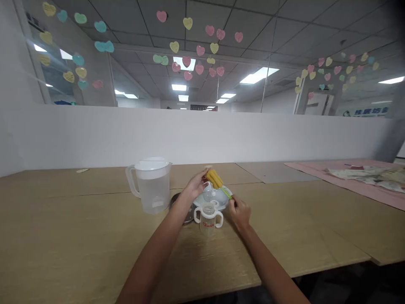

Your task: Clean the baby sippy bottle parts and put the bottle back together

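My right hand (pixel 239 213) grips the green handle of a bottle brush whose yellow sponge head (pixel 214 178) points up and to the left. My left hand (pixel 196 185) touches the sponge head and pinches a small part against it; what that part is I cannot tell. Both hands hover over a white plate (pixel 222 202). A clear baby bottle with two white handles (pixel 208 218) stands upright in front of the plate, between my forearms.
A translucent plastic pitcher (pixel 152 184) stands to the left. A dark round lid (pixel 187 213) lies beside the bottle. A pink cloth (pixel 354 183) with crumpled fabric covers the table's far right. A white partition wall runs behind the wooden table (pixel 79 236).
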`<state>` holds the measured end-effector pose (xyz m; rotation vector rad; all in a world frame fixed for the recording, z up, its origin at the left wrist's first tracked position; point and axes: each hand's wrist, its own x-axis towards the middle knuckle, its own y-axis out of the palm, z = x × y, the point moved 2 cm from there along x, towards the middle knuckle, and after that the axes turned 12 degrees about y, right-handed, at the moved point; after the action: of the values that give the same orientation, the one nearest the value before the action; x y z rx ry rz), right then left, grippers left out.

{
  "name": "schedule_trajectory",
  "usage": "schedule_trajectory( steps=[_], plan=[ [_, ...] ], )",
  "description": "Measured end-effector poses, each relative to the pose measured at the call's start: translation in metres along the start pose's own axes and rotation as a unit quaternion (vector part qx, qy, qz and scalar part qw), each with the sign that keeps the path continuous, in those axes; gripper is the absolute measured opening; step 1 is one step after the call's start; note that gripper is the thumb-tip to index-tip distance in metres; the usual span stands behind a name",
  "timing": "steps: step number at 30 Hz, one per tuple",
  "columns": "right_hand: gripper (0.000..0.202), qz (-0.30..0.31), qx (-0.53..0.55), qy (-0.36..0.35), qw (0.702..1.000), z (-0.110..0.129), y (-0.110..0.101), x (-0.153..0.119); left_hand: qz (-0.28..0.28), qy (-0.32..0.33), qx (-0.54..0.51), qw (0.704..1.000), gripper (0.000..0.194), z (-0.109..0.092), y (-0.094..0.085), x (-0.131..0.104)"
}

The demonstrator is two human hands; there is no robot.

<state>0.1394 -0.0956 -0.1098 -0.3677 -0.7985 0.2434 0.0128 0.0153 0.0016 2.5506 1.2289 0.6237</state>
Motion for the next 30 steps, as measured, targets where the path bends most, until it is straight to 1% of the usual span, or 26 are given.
schedule_trajectory(
  steps=[3, 5, 7, 10, 12, 13, 14, 15, 16, 17, 18, 19, 20, 21, 22, 23, 24, 27, 30],
  plan=[
    [0.035, -0.01, -0.015, -0.03, 0.999, -0.002, 0.001, 0.0, -0.004, -0.007, -0.075, 0.997, 0.019, -0.006, 0.001, -0.001],
    [0.033, -0.037, -0.018, -0.055, 0.998, -0.004, 0.001, 0.001, 0.002, -0.014, -0.108, 0.994, 0.017, -0.011, 0.001, -0.002],
    [0.03, -0.072, -0.016, -0.085, 0.994, -0.006, 0.001, 0.001, 0.009, -0.019, -0.128, 0.992, 0.015, -0.017, 0.0, -0.003],
    [0.026, -0.105, -0.005, -0.136, 0.985, -0.006, -0.001, 0.001, -0.011, -0.01, -0.127, 0.992, 0.008, -0.027, -0.003, -0.003],
    [0.023, -0.109, 0.006, -0.17, 0.979, -0.005, -0.003, 0.0, -0.03, 0.021, -0.082, 0.996, 0.012, -0.034, -0.008, -0.002],
    [0.022, -0.111, 0.012, -0.183, 0.977, -0.005, -0.004, 0.0, -0.038, 0.048, -0.038, 0.997, 0.015, -0.038, -0.012, -0.001],
    [0.021, -0.113, 0.017, -0.19, 0.975, -0.004, -0.005, -0.001, -0.047, 0.08, 0.023, 0.995, 0.017, -0.042, -0.018, -0.001],
    [0.021, -0.117, 0.022, -0.19, 0.975, -0.004, -0.006, -0.001, -0.057, 0.114, 0.101, 0.987, 0.018, -0.047, -0.024, -0.001],
    [0.021, -0.122, 0.024, -0.184, 0.975, -0.003, -0.007, -0.001, -0.067, 0.143, 0.196, 0.968, 0.02, -0.051, -0.03, -0.001],
    [0.021, -0.127, 0.026, -0.175, 0.976, -0.003, -0.007, -0.001, -0.068, 0.157, 0.311, 0.935, 0.022, -0.054, -0.037, -0.002],
    [0.021, -0.13, 0.026, -0.164, 0.977, -0.003, -0.008, 0.0, -0.062, 0.154, 0.431, 0.887, 0.025, -0.057, -0.043, -0.002],
    [0.022, -0.13, 0.027, -0.155, 0.979, -0.004, -0.007, 0.0, -0.047, 0.135, 0.538, 0.831, 0.027, -0.058, -0.049, -0.003],
    [0.022, -0.128, 0.028, -0.147, 0.98, -0.004, -0.007, 0.001, -0.028, 0.109, 0.619, 0.777, 0.028, -0.058, -0.054, -0.004],
    [0.023, -0.126, 0.031, -0.141, 0.982, -0.004, -0.007, 0.001, -0.01, 0.08, 0.674, 0.734, 0.028, -0.057, -0.059, -0.005],
    [0.023, -0.124, 0.034, -0.136, 0.982, -0.005, -0.007, 0.001, 0.006, 0.052, 0.706, 0.707, 0.026, -0.054, -0.062, -0.005],
    [0.024, -0.122, 0.037, -0.131, 0.983, -0.005, -0.007, 0.001, 0.017, 0.03, 0.719, 0.694, 0.023, -0.051, -0.065, -0.006],
    [0.024, -0.122, 0.038, -0.125, 0.984, -0.005, -0.007, 0.001, 0.024, 0.012, 0.725, 0.689, 0.019, -0.047, -0.067, -0.006],
    [0.025, -0.118, 0.042, -0.106, 0.986, -0.006, -0.008, 0.002, 0.052, -0.041, 0.748, 0.66, 0.011, -0.031, -0.073, -0.008],
    [0.026, -0.112, 0.047, -0.089, 0.989, -0.006, -0.008, 0.002, 0.069, -0.074, 0.765, 0.636, 0.011, -0.019, -0.08, -0.011]
  ],
)
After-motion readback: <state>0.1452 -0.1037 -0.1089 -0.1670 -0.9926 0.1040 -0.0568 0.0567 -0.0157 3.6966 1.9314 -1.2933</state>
